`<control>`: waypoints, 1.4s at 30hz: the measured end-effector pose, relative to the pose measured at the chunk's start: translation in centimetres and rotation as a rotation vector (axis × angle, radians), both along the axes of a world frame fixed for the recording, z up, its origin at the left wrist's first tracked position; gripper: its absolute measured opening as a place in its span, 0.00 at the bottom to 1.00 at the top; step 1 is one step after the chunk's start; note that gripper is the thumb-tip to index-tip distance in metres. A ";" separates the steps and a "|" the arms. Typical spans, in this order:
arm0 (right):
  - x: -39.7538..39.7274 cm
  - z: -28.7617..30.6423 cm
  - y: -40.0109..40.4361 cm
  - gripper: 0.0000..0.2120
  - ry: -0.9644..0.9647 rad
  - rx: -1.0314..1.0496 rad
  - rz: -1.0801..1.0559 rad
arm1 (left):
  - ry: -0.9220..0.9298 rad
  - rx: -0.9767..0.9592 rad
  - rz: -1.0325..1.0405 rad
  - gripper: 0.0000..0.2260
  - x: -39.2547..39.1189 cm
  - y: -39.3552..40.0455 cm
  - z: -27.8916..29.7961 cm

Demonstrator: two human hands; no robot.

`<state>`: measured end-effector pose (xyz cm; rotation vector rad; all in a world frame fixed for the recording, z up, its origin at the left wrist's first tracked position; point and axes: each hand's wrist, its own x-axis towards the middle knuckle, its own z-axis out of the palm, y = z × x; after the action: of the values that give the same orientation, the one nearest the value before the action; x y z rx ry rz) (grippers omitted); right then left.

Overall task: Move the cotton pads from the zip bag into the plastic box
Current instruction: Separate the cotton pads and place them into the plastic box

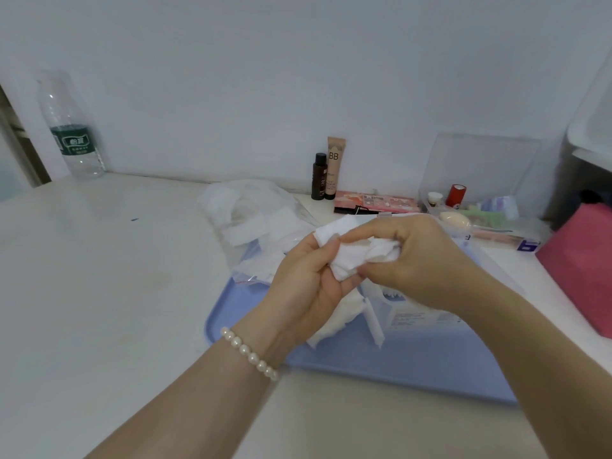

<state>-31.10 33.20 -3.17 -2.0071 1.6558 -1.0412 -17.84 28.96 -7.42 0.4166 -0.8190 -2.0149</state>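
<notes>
Both hands meet above the blue tray [414, 366] at frame centre. The left hand [304, 286], wrist wearing a pearl bracelet [249, 354], grips the lower left edge of a bunch of white cotton pads [356, 255] with curled fingers. The right hand [417, 260] pinches the same bunch from the 3 o'clock side, thumb on top and fingers beneath.

The zip bag [261, 226] lies at 10 o'clock of the hands, its near end resting on the tray's far left corner; more pads show through its clear film. The plastic box [414, 313] sits on the tray directly under the right hand, at 5 o'clock of the held pads. Loose pads [334, 323] lie on the tray touching the box's left side.

At 12 o'clock, against the wall: a dark bottle [319, 177], a BB tube [334, 167], and a flat palette [374, 203]. At 2 o'clock, a clear organiser [480, 167] holds small cosmetics. A water bottle [71, 130] stands at 10 o'clock, well apart.
</notes>
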 end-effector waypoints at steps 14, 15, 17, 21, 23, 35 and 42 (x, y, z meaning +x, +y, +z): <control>-1.1 -0.5 -0.3 0.07 0.078 0.004 0.023 | -0.045 0.012 -0.050 0.14 0.2 0.0 0.0; -1.1 -0.4 -0.2 0.09 0.068 0.056 0.041 | -0.047 0.010 -0.050 0.15 0.3 0.0 0.0; -1.1 0.2 0.2 0.10 0.006 0.134 0.060 | -0.041 -0.006 -0.056 0.15 0.4 -0.1 -0.1; -1.4 1.2 -0.1 0.17 -0.564 0.154 -0.129 | -0.116 -0.079 -0.026 0.15 0.4 -0.1 -0.1; -1.2 1.3 -0.3 0.17 -0.844 0.198 -0.182 | -0.202 -0.163 0.021 0.18 0.3 0.2 -0.2; -1.0 -1.8 -2.5 0.16 -1.036 -0.044 -0.515 | -0.595 -0.705 0.198 0.19 -0.1 1.4 -1.0; 0.1 -1.8 -2.2 0.11 -0.964 -0.147 -0.659 | -0.701 -0.919 0.299 0.05 -1.0 2.3 -2.1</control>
<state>-31.00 30.95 -5.00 -0.6868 1.6446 -1.9632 -18.83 31.22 -9.50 0.6458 -1.8551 -1.0190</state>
